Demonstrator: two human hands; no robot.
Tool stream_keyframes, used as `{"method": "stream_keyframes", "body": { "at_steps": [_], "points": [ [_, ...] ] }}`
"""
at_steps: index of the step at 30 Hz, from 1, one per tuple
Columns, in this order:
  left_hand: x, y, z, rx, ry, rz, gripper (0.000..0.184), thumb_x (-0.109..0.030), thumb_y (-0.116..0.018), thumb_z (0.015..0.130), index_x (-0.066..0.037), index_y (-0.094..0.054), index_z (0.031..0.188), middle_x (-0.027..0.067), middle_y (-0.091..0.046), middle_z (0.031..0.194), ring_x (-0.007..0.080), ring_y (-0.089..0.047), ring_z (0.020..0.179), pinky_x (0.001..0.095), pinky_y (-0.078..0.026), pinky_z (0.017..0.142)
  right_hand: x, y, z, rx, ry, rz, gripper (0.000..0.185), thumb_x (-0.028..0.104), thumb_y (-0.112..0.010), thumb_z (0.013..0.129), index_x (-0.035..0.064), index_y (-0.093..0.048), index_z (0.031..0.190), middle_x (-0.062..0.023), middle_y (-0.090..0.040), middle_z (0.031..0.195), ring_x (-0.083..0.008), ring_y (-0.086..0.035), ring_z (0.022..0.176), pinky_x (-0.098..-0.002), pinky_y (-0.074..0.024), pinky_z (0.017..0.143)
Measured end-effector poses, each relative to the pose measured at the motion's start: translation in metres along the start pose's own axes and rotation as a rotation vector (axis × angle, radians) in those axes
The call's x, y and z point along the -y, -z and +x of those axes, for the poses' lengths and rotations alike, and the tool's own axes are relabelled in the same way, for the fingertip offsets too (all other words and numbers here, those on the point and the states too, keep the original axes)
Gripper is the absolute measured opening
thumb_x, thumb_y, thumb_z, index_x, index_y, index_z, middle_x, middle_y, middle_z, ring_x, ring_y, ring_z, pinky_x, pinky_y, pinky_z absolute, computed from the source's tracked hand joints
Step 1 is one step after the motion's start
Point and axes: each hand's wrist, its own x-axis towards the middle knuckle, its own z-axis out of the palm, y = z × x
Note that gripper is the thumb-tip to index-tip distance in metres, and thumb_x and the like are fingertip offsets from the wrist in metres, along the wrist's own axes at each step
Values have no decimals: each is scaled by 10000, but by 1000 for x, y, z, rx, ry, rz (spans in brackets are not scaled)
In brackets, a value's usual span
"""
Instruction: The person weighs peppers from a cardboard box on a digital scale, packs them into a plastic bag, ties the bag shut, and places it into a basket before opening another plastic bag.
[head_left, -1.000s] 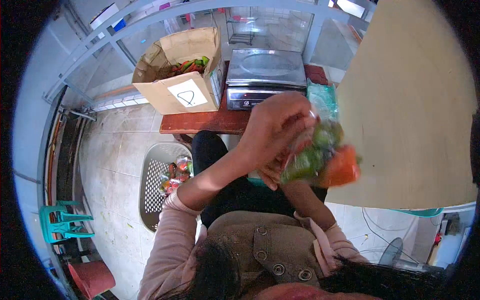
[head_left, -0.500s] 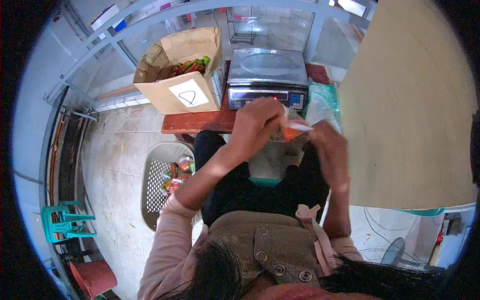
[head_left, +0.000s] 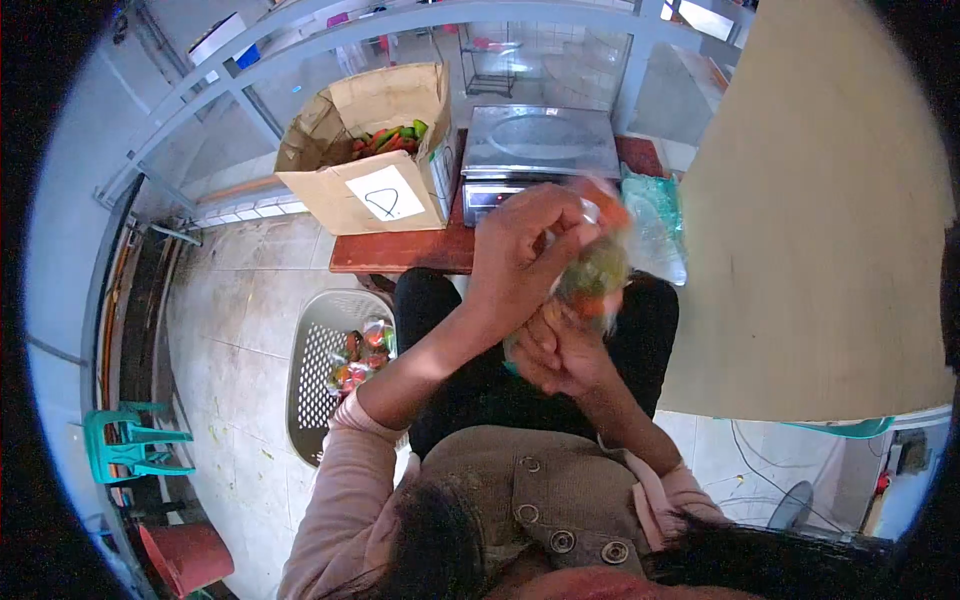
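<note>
A clear plastic bag of red and green peppers (head_left: 597,270), blurred by motion, hangs in front of the scale (head_left: 540,140). My left hand (head_left: 525,245) pinches the bag's gathered top, fingers closed. Just below, my right hand (head_left: 565,350) is against the bag's lower side with its fingers curled; whether it grips any plastic is hard to make out. Behind my hands, the scale stands on a red wooden bench (head_left: 400,250), its display partly covered by my left hand. Right of the scale lies a stack of clear and green plastic bags (head_left: 655,220).
Left on the bench stands a cardboard box (head_left: 330,190) with loose peppers inside. A light plastic basket (head_left: 305,400) holding bagged peppers is on the floor by my left leg. A large tan board (head_left: 820,250) fills the right side. Green stools (head_left: 130,445) stand far left.
My hands were apart with the bag stretched between them half a second ago; now they are close together. The right hand has moved left and down, and the bag has swung round.
</note>
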Motion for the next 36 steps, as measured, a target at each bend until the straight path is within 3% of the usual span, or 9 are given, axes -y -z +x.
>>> {"method": "stream_keyframes", "body": {
  "at_steps": [4, 7, 11, 14, 16, 20, 24, 27, 36],
  "points": [
    [32, 4, -11, -25, -187, 249, 109, -83, -651, 759, -27, -586, 825, 101, -616, 816, 259, -600, 728, 318, -470, 657, 37, -42, -18, -453, 462, -1795, 274, 289, -529, 893, 53, -595, 768, -83, -568, 681, -237, -571, 622, -313, -453, 581],
    [21, 8, -31, 179, -81, -31, 129, -67, -667, 735, -46, -605, 846, 84, -618, 836, 262, -611, 783, 320, -473, 709, 99, -69, -27, -426, 338, -1871, 290, 299, -510, 890, 36, -597, 802, -117, -579, 770, -255, -565, 682, -335, -450, 634],
    [-34, 10, -26, 194, -288, -35, 132, -72, -670, 743, -43, -616, 859, 73, -627, 846, 229, -617, 811, 312, -475, 714, 116, -41, -8, 76, 495, -1260, 286, 306, -532, 874, 31, -611, 864, -136, -596, 883, -267, -577, 780, -361, -455, 695],
    [-33, 10, -8, 84, -332, -86, 107, -74, -661, 760, -28, -605, 839, 70, -625, 822, 224, -616, 804, 302, -471, 704, 51, -41, -8, -692, 285, -465, 352, 398, -543, 868, 69, -590, 984, -121, -595, 927, -203, -585, 797, -327, -482, 709],
    [-21, 3, -10, -41, -6, -161, 80, -57, -642, 780, -12, -595, 827, 83, -627, 814, 233, -617, 780, 294, -467, 689, -20, 26, 9, -498, 98, 392, 341, 407, -506, 897, 95, -581, 1013, -79, -603, 856, -154, -580, 668, -275, -492, 579],
    [35, 4, -20, -201, 87, 159, 67, -28, -631, 769, -2, -586, 810, 108, -616, 796, 246, -610, 730, 304, -463, 659, -11, -12, 26, -159, 34, 151, 258, 337, -467, 943, 111, -580, 990, -10, -593, 678, -81, -535, 483, -181, -399, 373],
    [54, 1, -45, -119, -108, 306, 77, -14, -626, 744, -4, -575, 802, 122, -602, 786, 270, -603, 724, 331, -466, 643, 38, -25, 7, -534, 315, -1437, 232, 250, -513, 916, 31, -569, 861, -41, -554, 672, -127, -520, 540, -241, -426, 481],
    [36, -2, -54, 32, 4, 167, 112, -39, -640, 740, -18, -588, 837, 118, -612, 832, 293, -606, 775, 348, -476, 678, 68, -38, 5, -403, 635, -2039, 236, 200, -533, 886, -19, -551, 800, -80, -571, 805, -171, -548, 719, -299, -447, 649],
    [-24, 6, -44, 119, -30, -146, 98, -36, -660, 754, -21, -590, 821, 91, -637, 865, 202, -621, 795, 304, -479, 692, 67, -4, -6, -201, 259, -803, 225, 256, -523, 893, 43, -595, 911, -32, -606, 813, -139, -571, 695, -277, -462, 680]
  ]
}}
